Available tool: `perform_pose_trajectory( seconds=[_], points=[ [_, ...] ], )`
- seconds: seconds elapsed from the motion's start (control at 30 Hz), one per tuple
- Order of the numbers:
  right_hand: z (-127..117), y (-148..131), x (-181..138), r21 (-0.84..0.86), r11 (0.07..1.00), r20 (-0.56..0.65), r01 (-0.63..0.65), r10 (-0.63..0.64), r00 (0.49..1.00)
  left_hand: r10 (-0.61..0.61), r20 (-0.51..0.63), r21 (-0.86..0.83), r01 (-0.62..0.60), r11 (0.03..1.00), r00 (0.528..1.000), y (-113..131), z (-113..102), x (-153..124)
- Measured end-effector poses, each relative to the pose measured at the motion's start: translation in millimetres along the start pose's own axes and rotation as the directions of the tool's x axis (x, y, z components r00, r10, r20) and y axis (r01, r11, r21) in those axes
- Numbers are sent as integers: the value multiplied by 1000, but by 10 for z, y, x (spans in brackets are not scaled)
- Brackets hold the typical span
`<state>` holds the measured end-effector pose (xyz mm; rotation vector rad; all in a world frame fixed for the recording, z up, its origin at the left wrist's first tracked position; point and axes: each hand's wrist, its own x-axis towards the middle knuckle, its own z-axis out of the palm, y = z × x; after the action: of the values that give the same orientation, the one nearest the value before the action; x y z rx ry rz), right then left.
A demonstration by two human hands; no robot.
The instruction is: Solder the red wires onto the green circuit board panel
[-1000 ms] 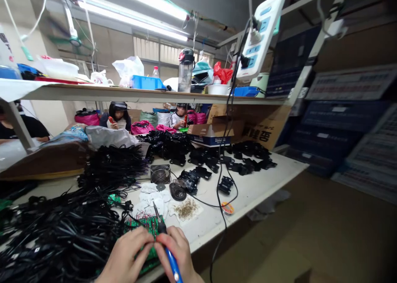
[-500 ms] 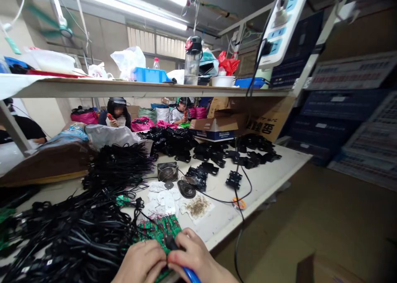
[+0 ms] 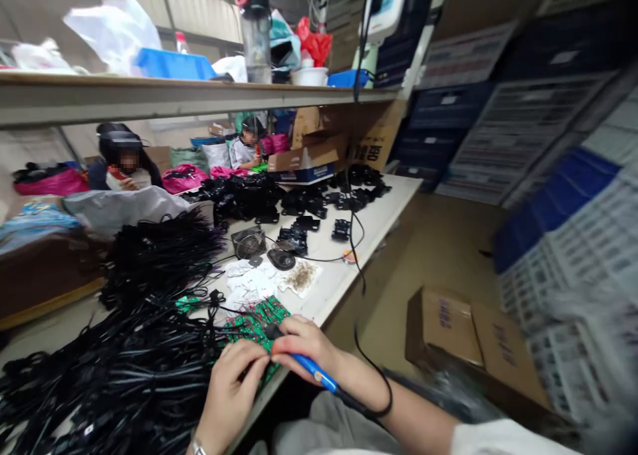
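My right hand (image 3: pixel 306 343) is closed around a soldering iron with a blue handle (image 3: pixel 312 368); its black cord loops back over my forearm. Beside it, my left hand (image 3: pixel 236 375) has thumb and fingers pinched together at the edge of a panel of green circuit boards (image 3: pixel 259 319). What the left fingertips hold is too small to make out. Thin red wires stick up from the boards. A large heap of black cables (image 3: pixel 129 368) lies left of my left hand, with some ends reaching the boards.
Beyond the boards are white papers (image 3: pixel 249 281), a small fan (image 3: pixel 248 243), a black oval dish (image 3: pixel 282 259) and an orange spool (image 3: pixel 350 257). Black plastic parts (image 3: pixel 239 192) are piled farther back. Above runs a shelf (image 3: pixel 199 103). Cardboard boxes (image 3: pixel 443 322) stand right. Two people sit opposite.
My view has swung right and down, bringing my forearm, lap and the floor boxes into sight. Both hands stay together at the boards, and the iron remains in my right hand.
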<state>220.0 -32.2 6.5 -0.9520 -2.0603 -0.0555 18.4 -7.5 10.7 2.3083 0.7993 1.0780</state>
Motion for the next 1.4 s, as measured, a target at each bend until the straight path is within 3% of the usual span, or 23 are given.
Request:
perform_pose_trajectory(
  seconds=[0.1, 0.27, 0.37, 0.43, 0.53, 0.63, 0.77, 0.87, 0.97, 1.17, 1.4],
  points=[
    [152, -87, -91, 15, 994, -112, -112, 113, 987, 77, -28, 20, -77, 997, 997, -65, -15, -34],
    [329, -110, -220, -60, 992, -230, -109, 93, 969, 371, 24, 272, -364, 891, 928, -174, -19, -57],
    [291, -9, -251, -159, 985, -186, -66, 36, 982, 465, 19, 384, -436, 814, 885, -163, 30, 5],
    [226, 88, -238, -224, 975, -108, 7, -32, 994, 473, 7, 424, -431, 796, 881, -133, 72, 60],
    [144, 243, -174, -232, 967, -60, 106, -123, 991, 429, -15, 444, -379, 812, 903, -90, 132, 126],
    [156, 353, -129, -159, 985, -93, 73, -88, 992, 370, -60, 477, -299, 827, 927, -71, 183, 155],
    [304, 332, -170, 134, 983, -187, -125, 149, 971, 297, -115, 434, -221, 873, 948, -62, 240, 170],
    [407, 232, -199, 447, 846, -192, -290, 407, 893, 192, -130, 300, -146, 943, 973, -45, 281, 205],
    [449, 178, -184, 615, 707, -160, -349, 545, 823, 52, -135, 196, -25, 980, 989, -24, 328, 249],
    [421, 245, -112, 677, 655, -123, -336, 550, 826, -91, -222, 124, 121, 985, 971, 18, 385, 286],
    [399, 229, -63, 661, 698, -154, -276, 486, 860, -317, -212, -67, 310, 948, 924, 55, 360, 278]
  ],
)
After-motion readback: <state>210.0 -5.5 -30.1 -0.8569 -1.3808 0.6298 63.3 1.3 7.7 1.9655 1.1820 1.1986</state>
